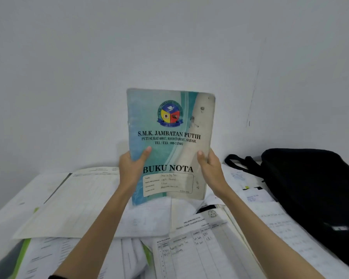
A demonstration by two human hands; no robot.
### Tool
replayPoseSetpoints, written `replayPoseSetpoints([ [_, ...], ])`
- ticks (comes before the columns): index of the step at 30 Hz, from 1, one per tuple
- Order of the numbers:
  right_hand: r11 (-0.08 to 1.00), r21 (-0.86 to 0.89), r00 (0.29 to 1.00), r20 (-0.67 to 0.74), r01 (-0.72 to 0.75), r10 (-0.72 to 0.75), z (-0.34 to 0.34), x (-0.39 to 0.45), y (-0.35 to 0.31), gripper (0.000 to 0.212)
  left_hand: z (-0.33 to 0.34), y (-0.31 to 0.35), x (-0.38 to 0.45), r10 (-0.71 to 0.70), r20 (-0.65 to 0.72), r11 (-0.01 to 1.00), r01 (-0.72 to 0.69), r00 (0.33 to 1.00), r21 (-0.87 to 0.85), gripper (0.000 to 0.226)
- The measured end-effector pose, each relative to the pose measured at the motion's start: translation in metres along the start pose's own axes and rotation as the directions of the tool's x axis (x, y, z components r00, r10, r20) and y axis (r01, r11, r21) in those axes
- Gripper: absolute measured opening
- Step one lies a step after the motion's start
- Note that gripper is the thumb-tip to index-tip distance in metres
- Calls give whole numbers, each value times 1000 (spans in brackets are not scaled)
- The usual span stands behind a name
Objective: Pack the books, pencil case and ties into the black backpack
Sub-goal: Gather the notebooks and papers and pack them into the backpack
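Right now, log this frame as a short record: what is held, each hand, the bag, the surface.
held item: blue "BUKU NOTA" notebook, upright, front cover facing the camera
left hand: grips the notebook's lower left edge
right hand: grips its lower right edge
bag: black backpack, lying at right; opening not visible
surface: overlapping loose papers and open record books

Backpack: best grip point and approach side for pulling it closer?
Grip the strap loop at the backpack's left end, coming from the left with the right hand. It sticks out from the slumped body, clear of the papers. Both hands hold the notebook, so free one first.
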State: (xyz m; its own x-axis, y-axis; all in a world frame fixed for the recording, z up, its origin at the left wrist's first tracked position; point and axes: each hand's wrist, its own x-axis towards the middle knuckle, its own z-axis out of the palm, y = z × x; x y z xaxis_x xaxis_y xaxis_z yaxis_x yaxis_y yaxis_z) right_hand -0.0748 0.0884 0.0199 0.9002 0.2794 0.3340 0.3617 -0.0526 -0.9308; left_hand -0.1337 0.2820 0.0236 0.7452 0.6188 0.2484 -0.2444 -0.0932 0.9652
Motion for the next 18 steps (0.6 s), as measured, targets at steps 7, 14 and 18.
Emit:
replayPoseSetpoints([
  [7,964,211,985,95,-162,145,-99,-12,-55,38,57,57,-23,-82,260,974,132,962,-182,12],
  [14,933,219,953,-34,-285,300,-228,-65,-34,43,177,43,-74,-248,590,937,345,768,-54,20],
  [18,949,177,920,-253,-260,299,-313,-93,-28,25,254,10,-120,-198,721,975,61,664,212,36],
])
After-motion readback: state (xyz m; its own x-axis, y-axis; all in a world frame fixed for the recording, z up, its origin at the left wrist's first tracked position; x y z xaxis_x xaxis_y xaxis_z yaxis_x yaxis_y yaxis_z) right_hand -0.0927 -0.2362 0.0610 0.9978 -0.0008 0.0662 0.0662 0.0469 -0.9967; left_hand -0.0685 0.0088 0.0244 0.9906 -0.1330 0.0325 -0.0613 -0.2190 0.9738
